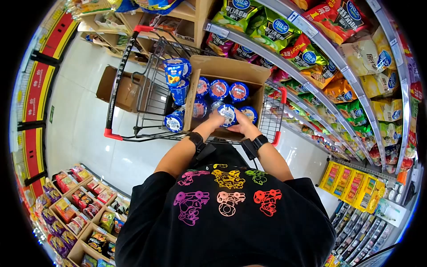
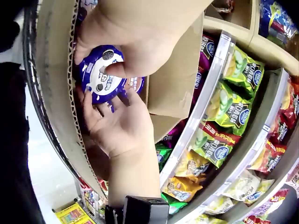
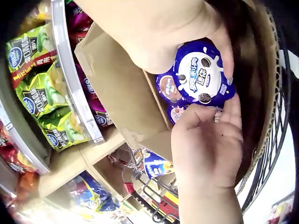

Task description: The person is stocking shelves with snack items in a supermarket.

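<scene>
Both hands are inside an open cardboard box [image 1: 229, 64] and hold one blue snack cup [image 1: 227, 115] with a white lid showing cookies. My left hand [image 1: 216, 119] grips its left side, and my right hand [image 1: 241, 124] has its fingers round the other side. In the left wrist view, a thumb lies over the rim of the cup [image 2: 103, 77]. The lid of the cup [image 3: 198, 77] faces up in the right wrist view, fingers at its edge. Several more snack cups [image 1: 219, 89] with pinkish lids stand in the box around it.
The box sits in a wire shopping cart [image 1: 149, 102], beside other blue cups [image 1: 174, 121]. A second cardboard box [image 1: 118, 89] is seen beyond the cart's handle. Shelves of chip bags [image 1: 278, 31] rise at the right, and snack bins [image 1: 84, 200] stand at the lower left.
</scene>
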Available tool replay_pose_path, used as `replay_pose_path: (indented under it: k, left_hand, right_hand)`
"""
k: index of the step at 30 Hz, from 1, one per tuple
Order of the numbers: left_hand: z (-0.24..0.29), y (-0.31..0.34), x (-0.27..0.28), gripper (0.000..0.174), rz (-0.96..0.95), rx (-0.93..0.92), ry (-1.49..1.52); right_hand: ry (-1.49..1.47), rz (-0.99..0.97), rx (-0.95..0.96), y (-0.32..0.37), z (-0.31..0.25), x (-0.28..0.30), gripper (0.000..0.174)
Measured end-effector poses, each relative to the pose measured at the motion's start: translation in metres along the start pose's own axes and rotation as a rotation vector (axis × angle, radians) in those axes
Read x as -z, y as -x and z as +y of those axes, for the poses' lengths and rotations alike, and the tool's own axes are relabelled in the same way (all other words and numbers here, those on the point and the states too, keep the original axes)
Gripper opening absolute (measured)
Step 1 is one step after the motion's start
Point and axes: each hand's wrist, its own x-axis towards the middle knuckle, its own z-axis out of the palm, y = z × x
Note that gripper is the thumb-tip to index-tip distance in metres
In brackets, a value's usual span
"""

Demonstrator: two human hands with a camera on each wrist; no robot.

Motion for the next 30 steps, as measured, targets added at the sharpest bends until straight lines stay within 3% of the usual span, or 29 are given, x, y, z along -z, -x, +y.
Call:
replay_pose_path:
  k: [2,4,5,7,8,9,11,14,17,18,19,21,22,23,25,27,29,30]
  left_hand:
    - [-0.015,-0.021,0.000,0.076,0.000,-0.048,0.063]
    - [-0.010,-0.016,0.002,0.083,0.091,-0.002,-0.123]
    - [0.019,0.017,0.005,0.085,0.175,0.112,-0.288]
    - [0.010,0.022,0.007,0.085,0.193,0.007,-0.429]
    - [0.007,0.025,0.010,0.086,0.206,-0.049,-0.500]
    - [0.008,0.031,0.015,0.074,0.153,-0.137,-0.504]
    - [0.010,0.049,0.026,0.053,0.051,-0.306,-0.508]
    - [0.006,0.060,0.036,0.037,0.070,-0.418,-0.462]
    - [0.022,0.072,0.059,0.030,0.026,-0.486,-0.324]
    - [0.007,0.051,0.067,0.024,0.071,-0.637,-0.136]
    - [0.025,0.073,0.082,0.023,0.087,-0.673,-0.026]
    - [0.037,0.090,0.110,0.025,0.151,-0.531,0.270]
    - [0.024,0.076,0.125,0.023,0.324,-0.587,0.284]
    - [0.003,0.055,0.141,0.023,0.495,-0.639,0.296]
    - [-0.006,0.069,0.168,0.027,0.718,-0.454,-0.003]
    - [-0.037,0.055,0.193,0.030,0.693,-0.205,-0.409]
    - [-0.041,0.064,0.200,0.033,0.545,-0.191,-0.638]
    - [-0.041,0.072,0.205,0.035,0.472,-0.185,-0.753]
  right_hand:
    - [-0.052,0.025,0.001,-0.015,0.000,0.003,0.048]
    - [-0.071,0.087,-0.010,-0.009,-0.010,-0.008,0.051]
    - [0.132,0.190,0.085,-0.020,-0.004,-0.006,0.053]
    - [0.541,0.390,0.282,-0.077,0.030,0.009,0.057]
    - [0.599,0.252,0.342,-0.128,0.057,0.032,0.064]
    - [0.642,0.169,0.259,-0.097,0.046,0.021,0.064]
    - [0.334,0.062,-0.017,-0.050,0.030,-0.006,0.060]
    - [0.221,-0.012,-0.053,-0.068,0.034,-0.010,0.061]
    - [0.263,0.273,-0.062,-0.083,0.016,-0.021,0.065]
    - [0.298,0.369,0.215,-0.112,0.025,-0.016,0.068]
    - [0.616,0.669,0.443,-0.074,0.007,-0.043,0.059]
    - [0.532,0.513,1.072,-0.044,-0.018,-0.072,0.032]
    - [0.460,0.310,1.142,-0.031,-0.029,-0.091,0.028]
    - [0.384,0.109,1.199,-0.018,-0.038,-0.113,0.024]
    - [0.531,-0.159,1.173,0.010,-0.050,-0.155,0.018]
    - [0.788,-0.435,0.915,0.005,-0.050,-0.186,0.020]
    - [1.261,-0.423,1.142,-0.006,-0.040,-0.210,0.026]
    - [1.284,-0.424,1.198,-0.030,-0.023,-0.215,0.026]
